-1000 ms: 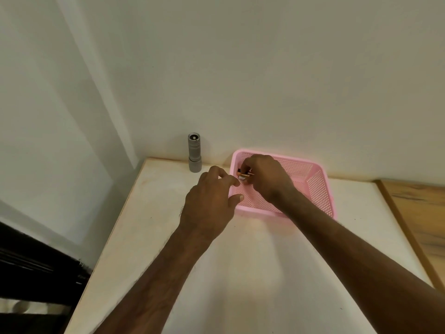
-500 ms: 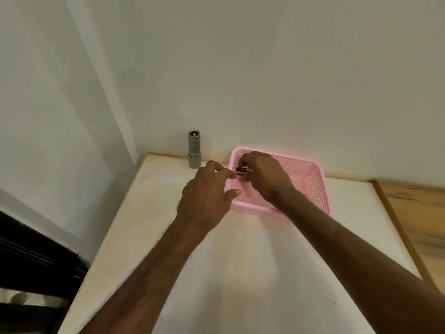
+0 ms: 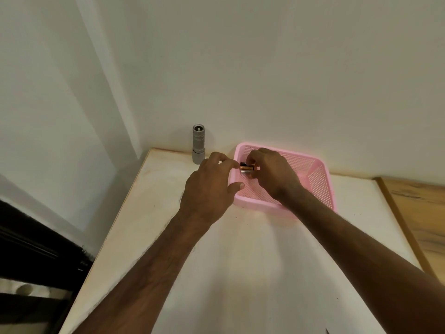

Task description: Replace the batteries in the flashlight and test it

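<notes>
left hand [image 3: 209,186] moved in to the end of the battery [image 3: 247,168], its copper band now more exposed

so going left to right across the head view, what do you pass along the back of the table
flashlight -> left hand -> battery -> right hand -> basket's right wall -> wooden board

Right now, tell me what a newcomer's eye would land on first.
The pink mesh basket at the back of the table stands out most, with the right hand inside it pinching a copper-and-black battery and the left hand reaching to the battery's end. Left of the basket, a silver flashlight stands upright.
</notes>
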